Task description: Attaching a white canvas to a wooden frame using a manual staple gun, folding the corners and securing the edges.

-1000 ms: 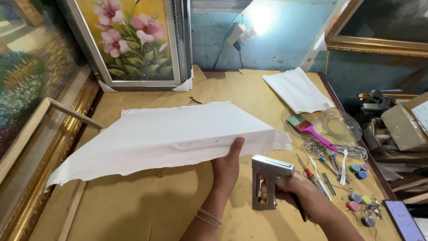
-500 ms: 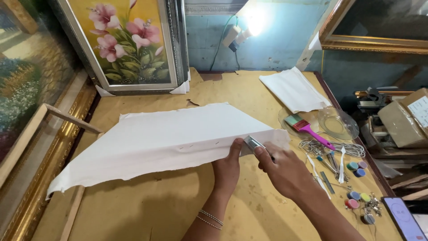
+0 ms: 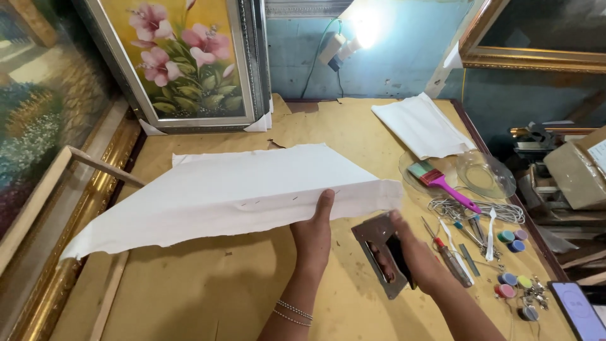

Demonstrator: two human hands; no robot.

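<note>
Left hand (image 3: pixel 314 232) flat vs. canvas (image 3: pixel 252 189) edge to pin it taut; right hand (image 3: pixel 413 252) grips staple gun (image 3: pixel 382 252) just beside, prob. angled for that edge.

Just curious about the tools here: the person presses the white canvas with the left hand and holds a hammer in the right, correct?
Not quite. The head view shows the right hand holding a metal staple gun, not a hammer. The left hand does press the white canvas.
</note>
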